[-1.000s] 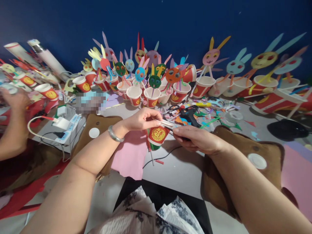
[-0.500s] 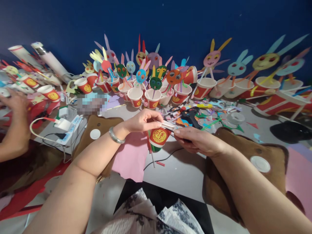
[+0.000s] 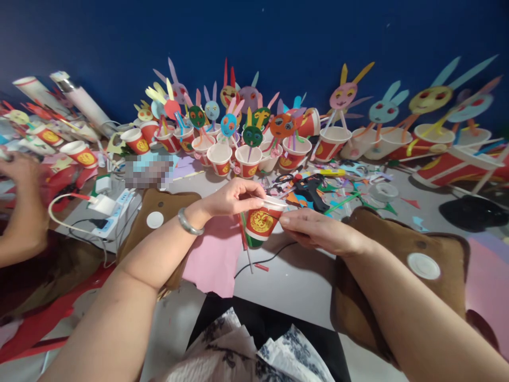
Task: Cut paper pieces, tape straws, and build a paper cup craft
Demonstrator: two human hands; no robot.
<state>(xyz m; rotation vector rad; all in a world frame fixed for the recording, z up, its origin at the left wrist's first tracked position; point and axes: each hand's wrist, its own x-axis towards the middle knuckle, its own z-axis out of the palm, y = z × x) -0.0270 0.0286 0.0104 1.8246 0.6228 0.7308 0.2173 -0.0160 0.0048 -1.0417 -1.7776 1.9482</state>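
Note:
A red-and-white paper cup [image 3: 262, 220] with a yellow emblem is held in front of me above the table, slightly tilted. My left hand [image 3: 238, 197] is closed on its rim, thumb outside and fingers over the top. My right hand [image 3: 324, 231] is closed on a thin dark tool at the cup's right side, its tip against the cup wall near the emblem. The hand hides most of this tool, so its kind is unclear. Under the cup, something green and thin sticks show. Pink paper [image 3: 214, 257] lies below my left wrist.
Paper cups with rabbit-faced figures [image 3: 253, 137] line the blue wall. A black glue gun [image 3: 312, 192], scissors [image 3: 284, 179] and paper scraps lie behind my hands. Brown cushions [image 3: 397, 286] flank me. At left are a power strip [image 3: 115, 215] and another person's arm [image 3: 22, 212].
My right hand and the dark tool have shifted from the cup's rim down to its side wall. The left hand keeps its hold on the rim.

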